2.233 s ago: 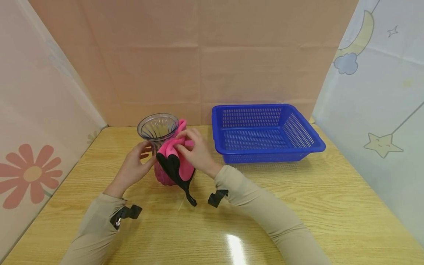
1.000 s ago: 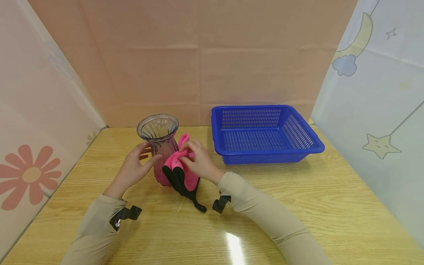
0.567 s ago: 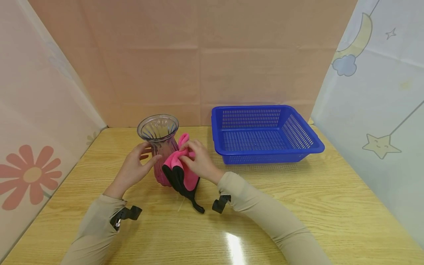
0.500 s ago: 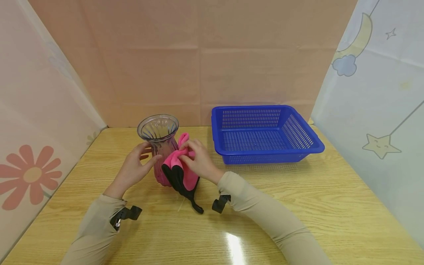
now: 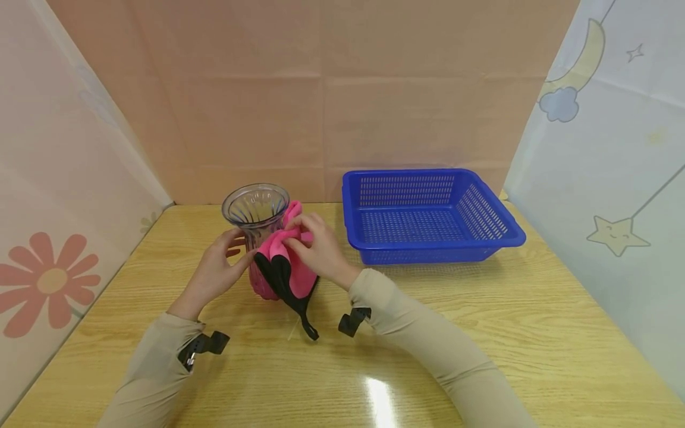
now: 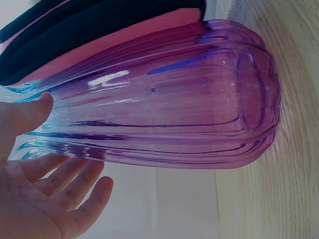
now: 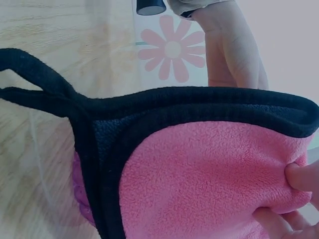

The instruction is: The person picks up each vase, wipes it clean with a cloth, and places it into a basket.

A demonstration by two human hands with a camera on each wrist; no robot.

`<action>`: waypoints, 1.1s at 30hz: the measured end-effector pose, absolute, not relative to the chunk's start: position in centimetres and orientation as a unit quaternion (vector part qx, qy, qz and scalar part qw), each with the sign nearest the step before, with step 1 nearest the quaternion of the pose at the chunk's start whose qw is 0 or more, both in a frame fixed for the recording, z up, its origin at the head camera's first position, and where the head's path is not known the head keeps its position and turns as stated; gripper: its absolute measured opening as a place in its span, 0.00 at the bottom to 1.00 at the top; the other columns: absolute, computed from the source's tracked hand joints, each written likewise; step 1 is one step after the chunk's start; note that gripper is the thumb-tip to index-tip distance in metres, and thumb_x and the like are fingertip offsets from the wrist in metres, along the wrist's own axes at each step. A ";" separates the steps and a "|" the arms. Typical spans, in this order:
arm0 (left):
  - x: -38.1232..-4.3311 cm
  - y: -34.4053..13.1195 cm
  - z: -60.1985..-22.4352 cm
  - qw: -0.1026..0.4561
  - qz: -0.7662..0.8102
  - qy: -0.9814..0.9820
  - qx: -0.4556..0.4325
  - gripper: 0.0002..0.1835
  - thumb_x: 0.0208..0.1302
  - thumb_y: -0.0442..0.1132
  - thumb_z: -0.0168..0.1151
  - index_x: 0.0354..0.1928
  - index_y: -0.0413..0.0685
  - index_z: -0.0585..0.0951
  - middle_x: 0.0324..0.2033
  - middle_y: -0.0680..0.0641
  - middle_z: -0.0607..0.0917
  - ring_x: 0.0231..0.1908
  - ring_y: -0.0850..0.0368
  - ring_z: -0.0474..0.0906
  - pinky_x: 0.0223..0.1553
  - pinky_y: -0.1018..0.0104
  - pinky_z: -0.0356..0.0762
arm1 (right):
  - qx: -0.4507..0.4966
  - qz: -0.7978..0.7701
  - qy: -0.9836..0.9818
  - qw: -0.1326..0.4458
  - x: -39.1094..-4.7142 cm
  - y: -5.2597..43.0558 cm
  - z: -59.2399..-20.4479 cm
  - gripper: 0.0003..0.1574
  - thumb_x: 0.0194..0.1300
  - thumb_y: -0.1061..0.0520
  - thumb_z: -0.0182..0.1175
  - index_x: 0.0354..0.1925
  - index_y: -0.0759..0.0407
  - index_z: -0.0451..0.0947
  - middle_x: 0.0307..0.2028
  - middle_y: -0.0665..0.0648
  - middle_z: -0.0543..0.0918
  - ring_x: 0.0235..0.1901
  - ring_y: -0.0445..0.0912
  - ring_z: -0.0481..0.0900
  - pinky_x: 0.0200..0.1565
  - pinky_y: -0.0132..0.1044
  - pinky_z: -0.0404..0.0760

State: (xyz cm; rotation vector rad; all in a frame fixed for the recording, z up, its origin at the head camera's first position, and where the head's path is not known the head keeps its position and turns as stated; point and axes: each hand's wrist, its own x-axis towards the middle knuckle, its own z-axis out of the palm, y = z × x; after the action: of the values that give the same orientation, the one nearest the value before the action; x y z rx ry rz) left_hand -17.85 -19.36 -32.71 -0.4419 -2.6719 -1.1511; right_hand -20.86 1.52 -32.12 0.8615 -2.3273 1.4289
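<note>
A ribbed glass vase [image 5: 259, 286], clear at the flared rim and pink-purple below, stands upright on the table. My left hand [image 5: 213, 270] holds its neck from the left. In the left wrist view the thumb lies on one side of the vase [image 6: 174, 109] and the fingers on the other. A pink cloth [image 5: 303, 274] with black edging and a black hanging loop lies bunched against the vase's right side. My right hand [image 5: 322, 248] pinches the folded cloth between thumb and fingers. The right wrist view shows the fluffy cloth [image 7: 199, 169] hiding most of the vase.
A blue slotted plastic basket [image 5: 433, 245] sits at the back right of the wooden table [image 5: 481, 345]. Patterned sheets hang at the sides, and a plain peach sheet [image 5: 321, 101] is behind.
My right hand has slid the cloth down the vase's side and back up since the first frame. The left hand and the vase have stayed in place.
</note>
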 end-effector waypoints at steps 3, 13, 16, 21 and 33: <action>-17.9 -19.3 -32.7 0.107 -0.393 -0.900 -0.153 0.27 0.61 0.30 0.58 0.62 0.30 0.64 0.58 0.29 0.70 0.55 0.32 0.71 0.55 0.39 0.72 | 0.299 0.507 -0.796 0.141 -20.8 1.5 -31.8 0.09 0.58 0.63 0.63 0.38 0.64 0.76 0.40 0.63 0.76 0.44 0.51 0.75 0.46 0.39 0.84; -17.9 -19.2 -32.8 0.106 -0.399 -0.898 -0.154 0.27 0.60 0.30 0.59 0.61 0.29 0.64 0.57 0.28 0.70 0.55 0.31 0.72 0.56 0.39 0.72 | 0.301 0.547 -0.765 0.160 -20.9 1.5 -31.4 0.09 0.58 0.65 0.63 0.38 0.67 0.75 0.40 0.64 0.75 0.43 0.53 0.78 0.44 0.32 0.84; -17.8 -19.2 -32.7 0.100 -0.400 -0.899 -0.151 0.27 0.61 0.30 0.58 0.61 0.30 0.64 0.58 0.29 0.70 0.56 0.31 0.71 0.56 0.38 0.71 | 0.303 0.556 -0.756 0.169 -20.9 1.6 -31.3 0.09 0.57 0.66 0.62 0.38 0.66 0.75 0.40 0.64 0.75 0.43 0.53 0.77 0.43 0.33 0.84; -17.6 -19.2 -32.5 0.095 -0.399 -0.900 -0.146 0.27 0.62 0.33 0.59 0.62 0.32 0.64 0.59 0.30 0.69 0.57 0.32 0.70 0.57 0.38 0.70 | 0.295 0.572 -0.743 0.183 -20.8 1.9 -31.0 0.11 0.57 0.67 0.63 0.40 0.66 0.75 0.40 0.63 0.76 0.42 0.52 0.77 0.41 0.35 0.85; -17.8 -19.3 -32.7 0.097 -0.399 -0.899 -0.153 0.28 0.62 0.35 0.60 0.62 0.34 0.64 0.59 0.31 0.70 0.57 0.33 0.70 0.56 0.38 0.71 | 0.298 0.615 -0.709 0.173 -20.9 2.1 -30.5 0.13 0.58 0.70 0.60 0.42 0.69 0.73 0.42 0.65 0.73 0.43 0.54 0.77 0.42 0.38 0.85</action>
State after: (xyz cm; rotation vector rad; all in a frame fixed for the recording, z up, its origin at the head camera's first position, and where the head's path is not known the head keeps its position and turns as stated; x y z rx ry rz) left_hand -17.76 -19.35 -32.72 -0.4536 -2.6622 -1.1804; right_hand -20.95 2.13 -30.46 0.8457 -2.0106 1.7445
